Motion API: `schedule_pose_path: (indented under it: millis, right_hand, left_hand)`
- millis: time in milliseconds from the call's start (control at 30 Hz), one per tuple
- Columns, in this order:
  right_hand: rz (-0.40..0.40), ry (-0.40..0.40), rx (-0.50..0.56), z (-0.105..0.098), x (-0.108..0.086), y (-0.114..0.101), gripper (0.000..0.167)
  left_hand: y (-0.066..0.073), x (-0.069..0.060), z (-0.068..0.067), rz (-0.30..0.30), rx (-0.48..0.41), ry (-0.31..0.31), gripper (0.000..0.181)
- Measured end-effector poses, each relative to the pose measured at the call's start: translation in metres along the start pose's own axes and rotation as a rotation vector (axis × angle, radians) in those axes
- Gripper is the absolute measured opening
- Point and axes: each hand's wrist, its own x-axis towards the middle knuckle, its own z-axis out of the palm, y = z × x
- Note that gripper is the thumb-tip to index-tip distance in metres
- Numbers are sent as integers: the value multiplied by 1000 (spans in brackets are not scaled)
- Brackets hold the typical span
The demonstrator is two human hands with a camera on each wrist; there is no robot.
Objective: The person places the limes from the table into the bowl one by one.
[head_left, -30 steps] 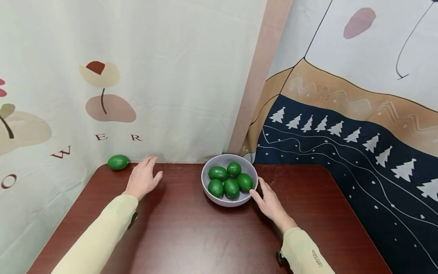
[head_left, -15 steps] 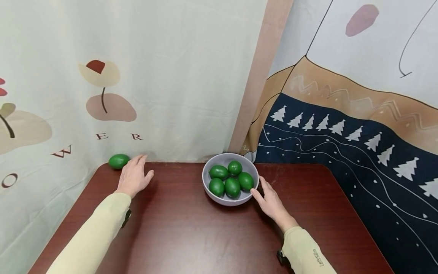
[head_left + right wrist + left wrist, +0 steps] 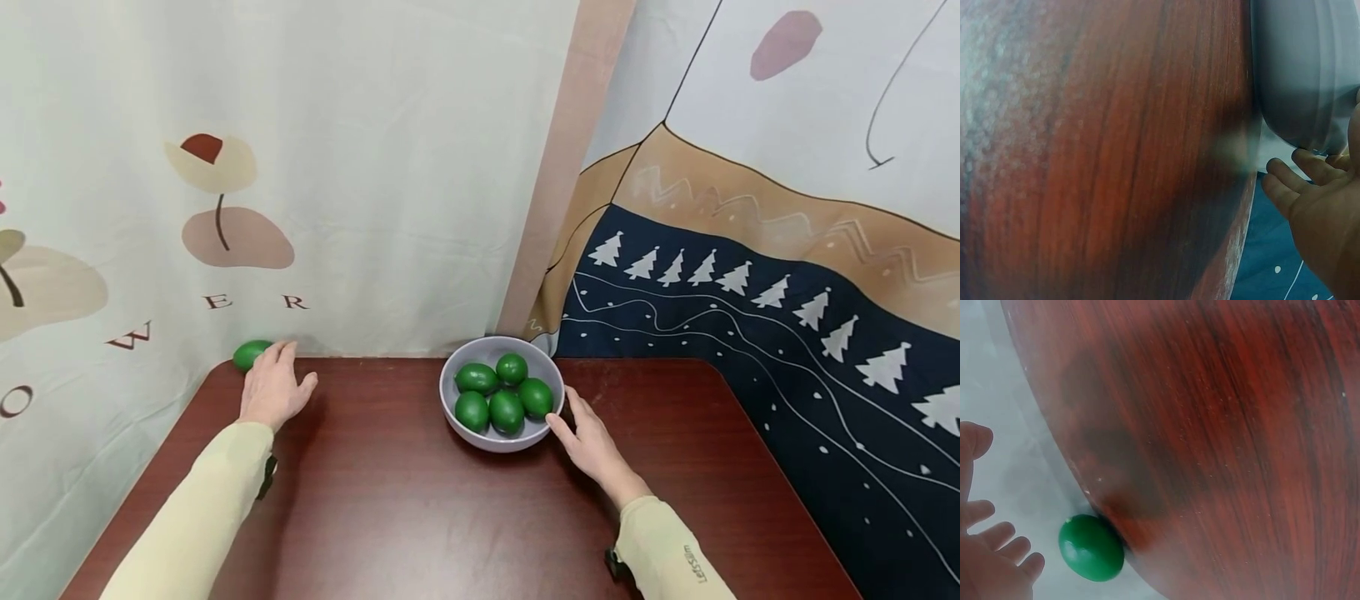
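Over the table's far left corner, my left hand (image 3: 272, 389) reaches above a green lime (image 3: 249, 355) and partly covers it in the head view. In the left wrist view the lime (image 3: 1092, 548) lies at the table edge, apart from the spread fingers (image 3: 1015, 549). On the right, my right hand (image 3: 594, 440) rests against the side of a grey-lilac bowl (image 3: 501, 445), thumb at the rim, other fingers along the outside. Several green limes (image 3: 507, 412) lie in the bowl. The right wrist view shows fingers (image 3: 1315, 166) touching the bowl's outer wall (image 3: 1300, 69).
The dark red-brown wooden table (image 3: 390, 500) has rounded far corners. A pale printed curtain (image 3: 375, 183) hangs right behind its far edge, and a navy cloth with white trees (image 3: 675, 325) hangs along the right side.
My left hand has moved left, from beside the lone lime to over it, hiding part of it. The right hand and the bowl have stayed in place.
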Motion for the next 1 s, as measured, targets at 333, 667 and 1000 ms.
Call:
schedule_pose_path:
  millis: [333, 667, 1000]
  right_hand:
    - [24, -18, 0, -2, -1, -1, 66]
    - [17, -20, -2, -2, 1, -5, 65]
    - [10, -18, -11, -2, 0, -2, 65]
  left_hand:
    - [-17, 2, 2, -43, 2, 9, 68]
    - [-36, 15, -8, -76, 20, 7, 70]
    - [-46, 22, -16, -126, 19, -47, 73]
